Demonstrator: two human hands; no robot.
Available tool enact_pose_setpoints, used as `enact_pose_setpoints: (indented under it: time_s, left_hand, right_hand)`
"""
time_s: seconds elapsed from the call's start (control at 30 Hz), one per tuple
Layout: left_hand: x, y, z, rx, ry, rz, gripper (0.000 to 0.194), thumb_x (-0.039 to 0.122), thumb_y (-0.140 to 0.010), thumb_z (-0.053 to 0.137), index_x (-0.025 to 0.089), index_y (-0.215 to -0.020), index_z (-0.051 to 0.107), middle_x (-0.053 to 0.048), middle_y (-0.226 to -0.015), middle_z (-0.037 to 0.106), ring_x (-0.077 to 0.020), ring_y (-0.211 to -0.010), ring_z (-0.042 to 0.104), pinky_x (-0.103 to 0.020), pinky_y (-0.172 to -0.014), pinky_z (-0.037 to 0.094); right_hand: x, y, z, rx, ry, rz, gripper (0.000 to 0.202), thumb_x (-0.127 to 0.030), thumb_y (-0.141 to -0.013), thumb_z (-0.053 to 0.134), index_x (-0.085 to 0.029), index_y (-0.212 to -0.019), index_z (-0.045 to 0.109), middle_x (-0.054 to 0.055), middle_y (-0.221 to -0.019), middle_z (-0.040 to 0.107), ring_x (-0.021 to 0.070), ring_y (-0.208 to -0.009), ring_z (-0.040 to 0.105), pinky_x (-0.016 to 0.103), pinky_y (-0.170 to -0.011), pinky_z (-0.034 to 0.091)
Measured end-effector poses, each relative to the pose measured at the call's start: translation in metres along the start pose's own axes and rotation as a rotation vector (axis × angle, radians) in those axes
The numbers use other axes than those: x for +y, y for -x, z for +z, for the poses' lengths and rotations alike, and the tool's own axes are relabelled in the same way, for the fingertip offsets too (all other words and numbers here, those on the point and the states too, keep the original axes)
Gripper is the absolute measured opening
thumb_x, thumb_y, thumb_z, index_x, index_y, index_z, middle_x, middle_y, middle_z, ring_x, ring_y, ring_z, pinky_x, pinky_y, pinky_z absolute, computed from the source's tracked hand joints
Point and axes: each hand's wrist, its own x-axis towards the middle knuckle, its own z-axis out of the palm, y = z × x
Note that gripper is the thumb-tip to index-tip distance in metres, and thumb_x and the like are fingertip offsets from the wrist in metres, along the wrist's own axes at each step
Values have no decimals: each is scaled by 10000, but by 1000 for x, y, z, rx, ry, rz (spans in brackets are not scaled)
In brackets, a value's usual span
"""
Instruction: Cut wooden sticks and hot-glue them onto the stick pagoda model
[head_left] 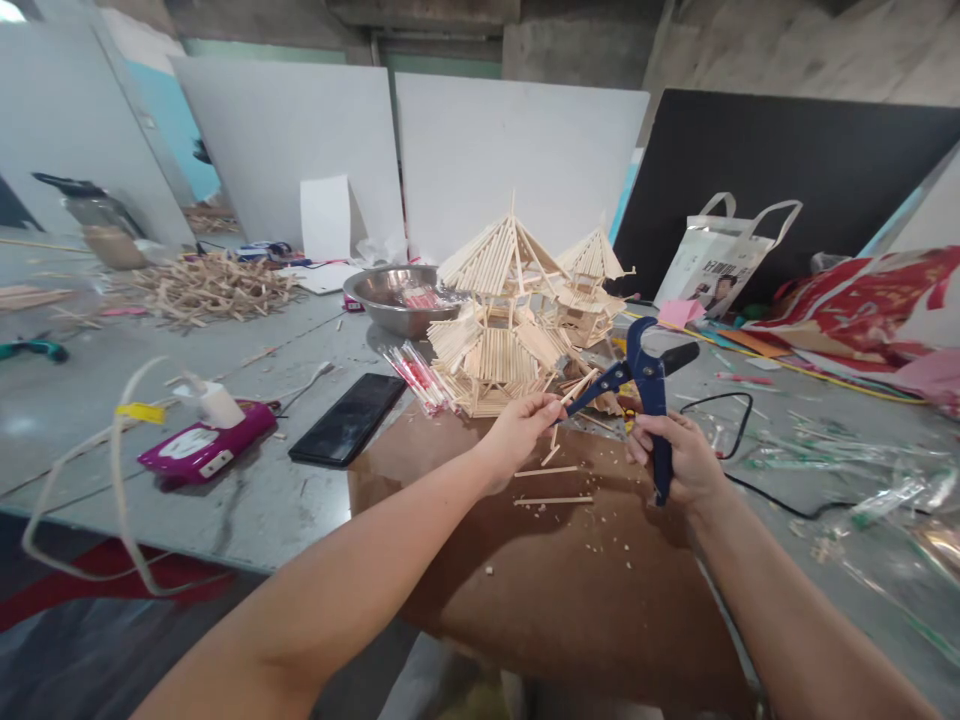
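My right hand (682,455) is wrapped around the handle of a blue hand cutter (651,375), whose arm slants down to the left. My left hand (529,430) pinches a thin wooden stick (579,385) at the left end of that arm; the fingertips hide where they meet. Just behind the hands stands a pagoda-like model (499,350) built from wooden sticks, with a smaller stick model (589,275) at its right rear. Below the hands, a cut stick (555,501) lies on a brown board (547,590) among small chips.
To the left are a black phone (347,420), a purple power strip (206,445) with a white plug, and a metal bowl (401,300). Further back sits a stick pile (217,285). Plastic wrappers (877,460), a black cable (780,505) and a white bag (712,260) occupy the right.
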Motion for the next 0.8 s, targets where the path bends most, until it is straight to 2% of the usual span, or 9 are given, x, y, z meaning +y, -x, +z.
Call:
enact_pose_setpoints:
  time_s: [0.07, 0.13, 0.2, 0.27, 0.37, 0.47, 0.57, 0.67, 0.8]
  left_hand:
    - [-1, 4, 5, 16, 78, -17, 224, 369, -671, 543, 148, -684, 507, 9, -670, 483, -84, -616, 470, -239, -598, 405]
    - [-2, 7, 9, 36, 116, 7, 235, 388, -684, 521, 155, -685, 489, 26, -628, 452, -69, -549, 443, -215, -528, 387]
    - [-3, 9, 13, 53, 101, 42, 241, 392, -693, 509, 153, -674, 481, 32, -613, 436, -58, -521, 419, -197, -497, 364]
    - [-4, 11, 15, 60, 81, 71, 245, 391, -700, 503, 150, -665, 474, 31, -625, 438, -54, -524, 412, -191, -493, 355]
    - [-5, 14, 17, 28, 54, 99, 244, 390, -722, 476, 153, -670, 456, 34, -611, 432, -56, -525, 406, -193, -505, 358]
    - [-6, 16, 19, -36, -41, 113, 240, 386, -757, 426, 159, -679, 445, 35, -581, 427, -69, -529, 413, -207, -528, 372]
    - [-9, 16, 20, -70, -264, 223, 222, 351, -779, 402, 157, -702, 476, -2, -696, 506, -95, -657, 463, -230, -638, 386]
    - [-10, 14, 15, -29, -500, 371, 199, 314, -792, 390, 157, -759, 508, -30, -805, 535, -114, -761, 467, -238, -706, 372]
    - [-6, 9, 4, 100, -675, 415, 227, 315, -811, 348, 155, -753, 498, 16, -591, 449, -93, -573, 412, -221, -579, 355]
  right_hand:
    - [2, -1, 2, 22, -61, -16, 167, -204, -564, 615, -166, -446, 503, -48, -408, 460, 91, -404, 492, 225, -460, 423]
    - [5, -2, 5, 14, -119, -12, 41, -201, -566, 600, -182, -546, 569, -22, -555, 571, 120, -536, 560, 250, -555, 456]
    - [7, -1, 9, -45, -152, -17, 116, -204, -581, 571, -214, -692, 602, -2, -771, 624, 156, -705, 587, 289, -643, 463]
    - [8, 2, 13, -126, -127, -38, 183, -221, -600, 532, -237, -769, 599, 11, -891, 616, 187, -830, 572, 324, -681, 455]
    - [9, 8, 18, -192, -15, -71, 244, -271, -617, 462, -247, -821, 593, 38, -871, 623, 213, -873, 561, 367, -689, 445]
    - [8, 13, 23, -188, 65, -100, 300, -297, -607, 417, -235, -845, 590, 55, -809, 630, 223, -834, 573, 391, -684, 440]
    - [8, 13, 25, -128, 96, -110, 291, -279, -596, 430, -210, -832, 585, 49, -744, 624, 213, -744, 586, 374, -655, 447]
    - [12, 8, 21, -5, 187, -159, 214, -268, -612, 468, -193, -787, 565, 28, -722, 601, 189, -708, 577, 340, -658, 444]
    - [14, 0, 7, 253, 613, -324, 154, -278, -599, 542, -193, -720, 502, -5, -668, 539, 150, -626, 526, 300, -633, 424]
